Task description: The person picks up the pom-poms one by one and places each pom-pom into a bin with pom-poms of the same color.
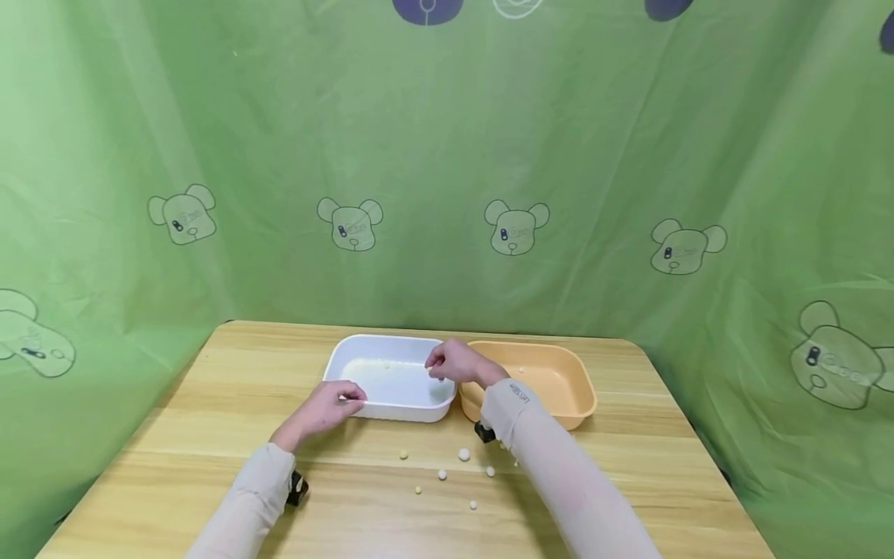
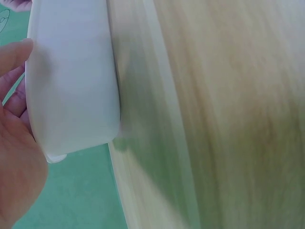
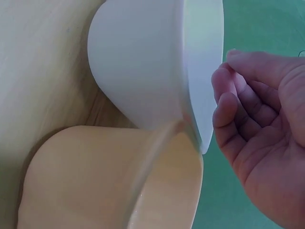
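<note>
A white plastic basin (image 1: 401, 411) stands on the wooden table. My left hand (image 1: 335, 404) holds its near left rim; in the left wrist view the thumb (image 2: 21, 50) lies on the rim and the other fingers are partly hidden behind it. Above the basin's right end is my right hand (image 1: 457, 362), thumb and index fingertips together and the other fingers curled. No object shows clearly between those fingertips. One small pale-yellow ball (image 1: 386, 366) lies in the white basin. An orange basin (image 1: 583, 405) stands right beside it, with a small pale ball (image 1: 521, 370) inside.
Several small balls lie loose in front of the basins, among them a white ball (image 1: 464, 455) and a yellow ball (image 1: 403, 455). Some are partly hidden by the right forearm. A green curtain (image 1: 433, 287) hangs behind the table (image 1: 174, 435).
</note>
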A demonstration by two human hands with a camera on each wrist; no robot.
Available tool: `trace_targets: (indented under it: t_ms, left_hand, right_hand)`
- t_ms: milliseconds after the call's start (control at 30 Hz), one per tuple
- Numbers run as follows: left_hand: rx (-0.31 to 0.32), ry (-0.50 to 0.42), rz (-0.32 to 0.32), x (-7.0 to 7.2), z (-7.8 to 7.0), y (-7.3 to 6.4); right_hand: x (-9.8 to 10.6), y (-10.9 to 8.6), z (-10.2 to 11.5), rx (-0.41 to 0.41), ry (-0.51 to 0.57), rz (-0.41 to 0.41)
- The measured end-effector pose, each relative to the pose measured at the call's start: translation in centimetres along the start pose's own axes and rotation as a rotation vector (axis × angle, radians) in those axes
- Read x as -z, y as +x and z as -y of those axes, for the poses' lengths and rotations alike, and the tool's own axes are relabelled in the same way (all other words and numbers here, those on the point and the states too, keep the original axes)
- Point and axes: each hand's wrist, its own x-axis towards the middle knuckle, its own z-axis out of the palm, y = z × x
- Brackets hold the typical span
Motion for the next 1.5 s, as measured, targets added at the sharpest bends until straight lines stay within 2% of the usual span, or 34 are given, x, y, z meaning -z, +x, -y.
trace_targets:
  t_ms: [333, 567, 800, 1000, 1267, 1500]
  left_hand:
    - [0.017, 0.0, -0.005, -0.1, -0.3, -0.1]
    - [0.027, -0.004, 0.002, -0.1, -0.3, 0.0]
    - [0.046, -0.024, 0.013, -0.2, -0.3, -0.1]
    - [0.05, -0.029, -0.001, -0.2, -0.2, -0.1]
    - [0.03, -0.027, -0.011, -0.1, 0.0, -0.2]
    - [0.021, -0.028, -0.003, -0.1, -0.1, -0.2]
  right_hand:
    - [0.6, 0.4, 0.3, 0.007, -0.026, -0.002]
    - [0.5, 0.5, 0.0, -0.032, 0.001, -0.006]
    - [0.8, -0.1, -0.4, 0.002, -0.021, -0.027]
    - [1.7, -1.4, -0.1, 0.047, -0.033, -0.044]
    - [3.3, -4.3, -0.2, 0.114, -0.072, -0.057]
    - [4.3, -6.9, -0.9, 0.177, -0.154, -0.064]
